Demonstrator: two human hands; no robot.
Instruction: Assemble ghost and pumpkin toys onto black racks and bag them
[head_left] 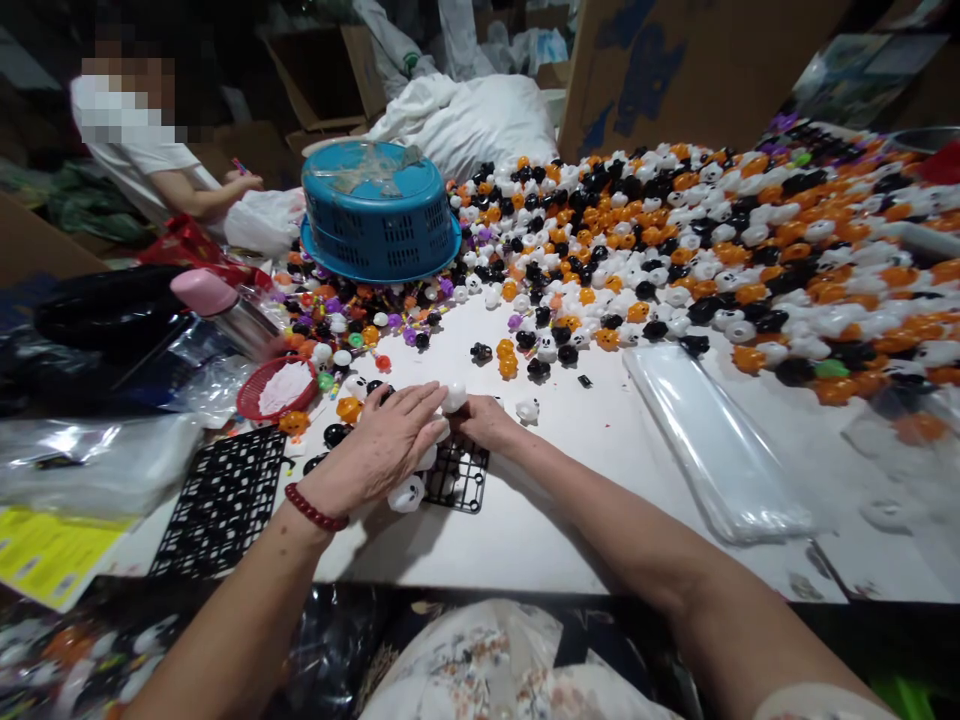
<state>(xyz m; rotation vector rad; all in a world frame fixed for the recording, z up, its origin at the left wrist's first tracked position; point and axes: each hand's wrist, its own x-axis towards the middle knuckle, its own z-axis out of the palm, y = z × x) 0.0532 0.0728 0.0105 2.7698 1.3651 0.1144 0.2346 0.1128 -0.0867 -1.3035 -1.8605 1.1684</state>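
My left hand [386, 440], with a dark red bead bracelet at the wrist, lies over several white plastic toy heads with its fingers stretched out. One white head with a black printed face [406, 494] shows below its palm. My right hand [484, 421] is curled at the top of a small black plastic grid [459, 475] lying on the table. A white rounded piece [454, 397] sits between the fingertips of both hands. The right fingertips are hidden behind it, so what they grip is unclear. A loose white head [527, 410] lies just right of that hand.
A big heap of orange, black and white toy heads [622, 240] covers the back and right. An upturned blue basket [379, 215], a red basket [276, 388], a pink-capped bottle [229, 310] and black grids [225, 495] stand left. Clear bags [712, 440] lie right. Another person [142, 150] works back left.
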